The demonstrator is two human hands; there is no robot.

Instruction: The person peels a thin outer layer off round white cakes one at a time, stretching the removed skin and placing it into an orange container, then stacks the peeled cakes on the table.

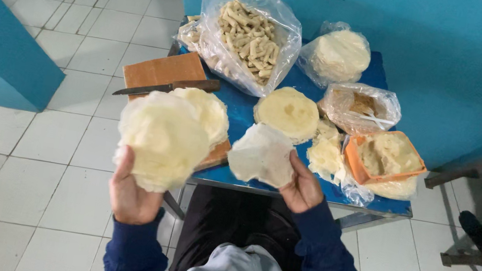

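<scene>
The fingers of the left hand (130,192) are closed around the lower edge of a stack of pale round wrappers (161,140), held upright above the floor, just left of the desk (243,111). The fingers of the right hand (302,187) grip a single thin white wrapper (264,154), held over the front edge of the desk.

As far as I can judge, the work is in the middle. One sheet is apart from the stack, and the stack looks thick, so many sheets remain in it. A second pile of wrappers (209,111) lies on the wooden cutting board (164,70), and a third round pile (288,112) lies on the blue desk.

Counted: one knife (166,87) on the board; one large clear bag of pale dough sticks (245,34); one bag with a round white stack (337,55); one bag with brownish filling (358,106); one orange container (384,157) with pale dough. Some loose pale pieces (325,152) lie beside the container; their number I cannot tell.
</scene>
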